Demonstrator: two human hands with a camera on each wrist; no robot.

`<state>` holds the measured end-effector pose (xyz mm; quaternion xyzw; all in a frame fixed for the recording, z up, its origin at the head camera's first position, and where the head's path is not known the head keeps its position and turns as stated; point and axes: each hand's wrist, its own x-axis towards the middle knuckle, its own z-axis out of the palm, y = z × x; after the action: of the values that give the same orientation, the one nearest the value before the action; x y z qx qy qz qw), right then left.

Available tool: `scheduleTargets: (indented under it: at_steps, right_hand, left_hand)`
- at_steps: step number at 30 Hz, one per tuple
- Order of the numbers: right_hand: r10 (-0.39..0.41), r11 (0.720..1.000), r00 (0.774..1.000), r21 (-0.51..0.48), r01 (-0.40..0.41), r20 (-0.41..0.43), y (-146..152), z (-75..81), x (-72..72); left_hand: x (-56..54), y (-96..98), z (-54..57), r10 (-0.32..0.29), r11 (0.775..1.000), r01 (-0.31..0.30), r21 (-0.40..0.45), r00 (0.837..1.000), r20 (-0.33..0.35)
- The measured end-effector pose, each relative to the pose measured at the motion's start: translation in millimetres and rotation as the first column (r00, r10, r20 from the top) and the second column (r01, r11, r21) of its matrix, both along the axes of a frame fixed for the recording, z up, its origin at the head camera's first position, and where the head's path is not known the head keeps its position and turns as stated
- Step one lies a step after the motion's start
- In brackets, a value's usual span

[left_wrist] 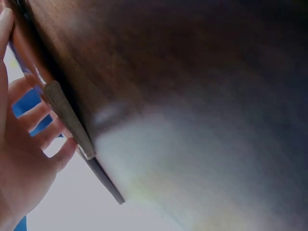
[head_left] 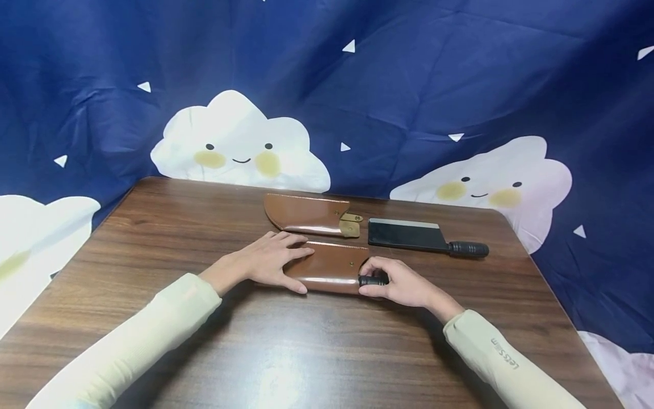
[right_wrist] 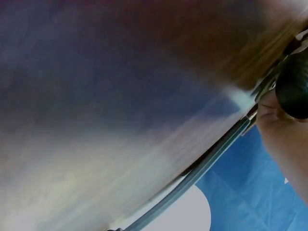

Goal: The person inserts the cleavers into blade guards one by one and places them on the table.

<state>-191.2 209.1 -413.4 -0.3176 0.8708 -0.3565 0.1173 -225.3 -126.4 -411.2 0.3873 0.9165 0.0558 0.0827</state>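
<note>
A brown leather knife sheath (head_left: 327, 267) lies on the table with a knife's black handle (head_left: 377, 280) sticking out of its right end; the blade is hidden inside. My right hand (head_left: 401, 282) pinches this handle between thumb and fingers, and its dark butt (right_wrist: 293, 86) shows in the right wrist view. At the sheath's left end my left hand (head_left: 273, 262) rests with spread, fairly straight fingers, the thumb along the near edge. In the left wrist view its fingers (left_wrist: 45, 125) touch the sheath's end (left_wrist: 70, 120).
Behind lies a second brown sheath (head_left: 306, 215) with its strap (head_left: 351, 217) unfastened. A black-bladed cleaver (head_left: 409, 234) lies to its right, handle pointing right. All are on a wooden table (head_left: 327, 352) before a blue cloud-patterned curtain (head_left: 378, 96).
</note>
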Motion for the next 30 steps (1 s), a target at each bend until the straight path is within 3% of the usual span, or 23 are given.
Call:
scheduleTargets:
  at_steps: [8, 17, 23, 30]
  right_hand:
    - [-0.036, 0.999, 0.998, 0.017, 0.037, -0.055, 13, 6.8, -6.3]
    - [-0.162, 0.986, 0.98, 0.027, 0.166, -0.112, 45, 14.1, -24.6]
    - [-0.271, 0.96, 0.954, 0.039, 0.278, -0.128, 67, 15.4, -33.1]
    - [-0.332, 0.939, 0.929, 0.041, 0.343, -0.166, 92, 19.0, -39.0]
  left_hand:
    - [-5.4, 0.4, 2.3, -0.027, 1.0, 0.027, 0.001, 0.998, -0.057]
    - [-25.7, 1.9, 3.3, -0.041, 0.989, 0.065, 0.131, 0.983, -0.177]
    - [-47.1, 3.7, 4.4, 0.043, 0.983, 0.006, 0.186, 0.965, -0.257]
    - [-70.0, 6.9, 2.3, 0.135, 0.979, -0.095, 0.182, 0.965, -0.224]
